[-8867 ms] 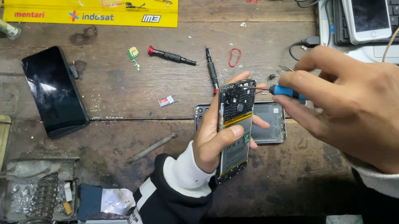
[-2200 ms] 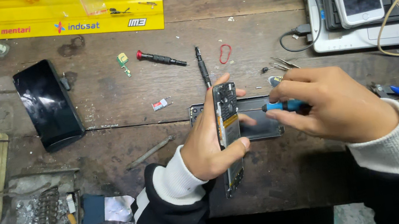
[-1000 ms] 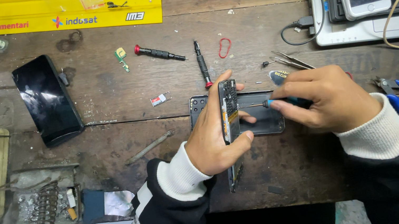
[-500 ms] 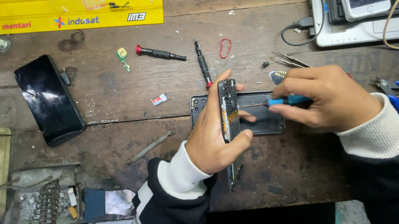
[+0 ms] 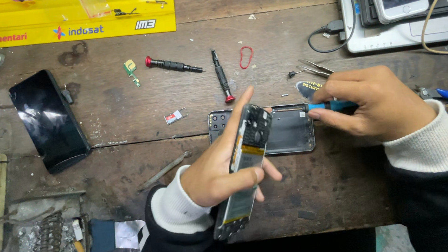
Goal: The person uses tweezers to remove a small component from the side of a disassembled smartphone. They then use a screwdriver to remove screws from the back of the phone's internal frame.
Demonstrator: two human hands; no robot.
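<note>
While the opened phone (image 5: 246, 170) is being held on edge above the wooden bench (image 5: 121, 160), the left hand (image 5: 219, 171) is closing around its long sides, thumb on one edge and fingers wrapping the other, wrist tilting the exposed board toward the tool. Judging by its look, the phone is light and rigid yet fragile, with bare circuitry and a battery showing; gripping the frame edges seems safest, well away from the components. The right hand (image 5: 373, 105) is pinching a blue-handled screwdriver (image 5: 328, 106) between thumb and fingertips, its tip pointing at the phone's upper end, the forearm lying low across the bench. Just behind the phone, a dark back cover (image 5: 290, 130) is lying flat. Two red-tipped screwdrivers (image 5: 173, 64), tweezers (image 5: 311, 68), a black phone (image 5: 49, 119) and a laptop (image 5: 419, 32) are resting farther off.
</note>
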